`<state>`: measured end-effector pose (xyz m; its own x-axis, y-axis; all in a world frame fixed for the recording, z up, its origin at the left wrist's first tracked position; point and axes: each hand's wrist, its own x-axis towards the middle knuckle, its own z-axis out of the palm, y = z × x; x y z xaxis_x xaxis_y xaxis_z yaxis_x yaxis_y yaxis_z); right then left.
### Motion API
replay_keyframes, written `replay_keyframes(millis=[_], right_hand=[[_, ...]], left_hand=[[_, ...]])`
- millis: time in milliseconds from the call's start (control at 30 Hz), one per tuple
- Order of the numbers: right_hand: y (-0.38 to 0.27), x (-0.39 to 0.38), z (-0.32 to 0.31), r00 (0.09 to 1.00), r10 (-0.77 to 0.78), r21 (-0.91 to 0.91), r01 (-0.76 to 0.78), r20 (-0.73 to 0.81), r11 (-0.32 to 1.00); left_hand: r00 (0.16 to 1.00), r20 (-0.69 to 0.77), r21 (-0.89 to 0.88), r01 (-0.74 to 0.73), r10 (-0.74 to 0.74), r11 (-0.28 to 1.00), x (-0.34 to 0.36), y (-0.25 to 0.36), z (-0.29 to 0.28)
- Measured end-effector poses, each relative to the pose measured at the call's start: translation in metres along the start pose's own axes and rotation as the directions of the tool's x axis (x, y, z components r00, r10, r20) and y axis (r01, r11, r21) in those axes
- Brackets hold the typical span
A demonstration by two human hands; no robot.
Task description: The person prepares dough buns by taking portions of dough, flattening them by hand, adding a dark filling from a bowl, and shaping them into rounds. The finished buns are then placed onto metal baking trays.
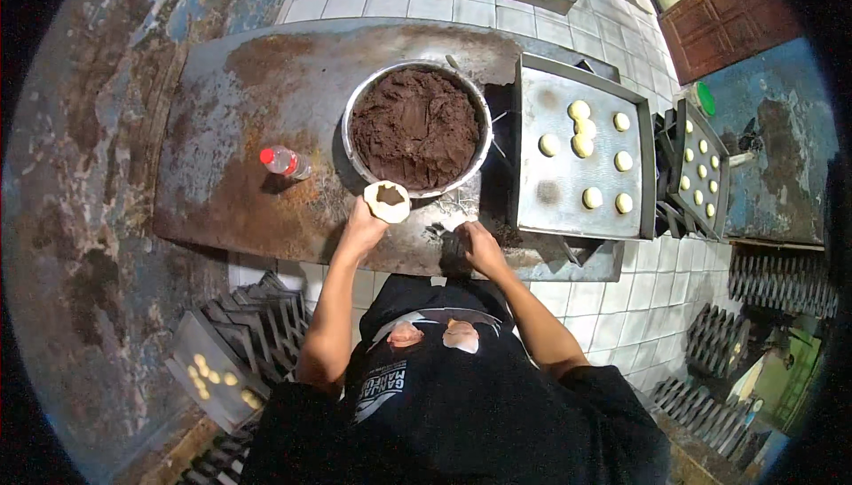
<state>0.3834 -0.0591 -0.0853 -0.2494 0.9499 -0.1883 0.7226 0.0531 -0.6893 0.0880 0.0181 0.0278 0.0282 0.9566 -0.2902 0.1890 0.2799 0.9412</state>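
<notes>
My left hand [360, 231], fingers curled, holds a round of pale dough [399, 211] with dark brown filling [388, 194] showing in its middle. The dough is close to the near rim of a big metal bowl [346, 141], which is heaped with dark brown paste [415, 126]. To the right, my right hand [482, 247] is closed over the table's near edge. A small pale shape shows beside its fingers, but I cannot make out what they grip.
A metal tray [555, 212] with several dough balls [592, 198] stands right of the bowl. Farther right is another filled tray [707, 198]. A red-capped plastic bottle [286, 162] stands on the worn table [240, 86]. At lower left, a tray [191, 343] holds more dough pieces.
</notes>
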Motion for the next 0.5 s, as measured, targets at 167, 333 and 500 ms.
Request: replay_keyframes(millis=[167, 333, 500], right_hand=[[-0.163, 0.033, -0.095, 0.959, -0.274, 0.223, 0.284, -0.076, 0.933], [-0.211, 0.044, -0.138, 0.898, -0.439, 0.148, 0.43, 0.026, 0.89], [-0.207, 0.05, -0.144, 0.93, -0.348, 0.497, 0.246, 0.121, 0.832]], left_hand=[[0.978, 0.194, 0.108, -0.101, 0.079, 0.989, -0.005, -0.011, -0.018], [0.84, 0.543, 0.159, -0.086, -0.014, 0.984, -0.009, 0.057, -0.018], [0.791, 0.592, -0.006, -0.191, 0.157, 0.982, -0.012, 0.049, -0.033]])
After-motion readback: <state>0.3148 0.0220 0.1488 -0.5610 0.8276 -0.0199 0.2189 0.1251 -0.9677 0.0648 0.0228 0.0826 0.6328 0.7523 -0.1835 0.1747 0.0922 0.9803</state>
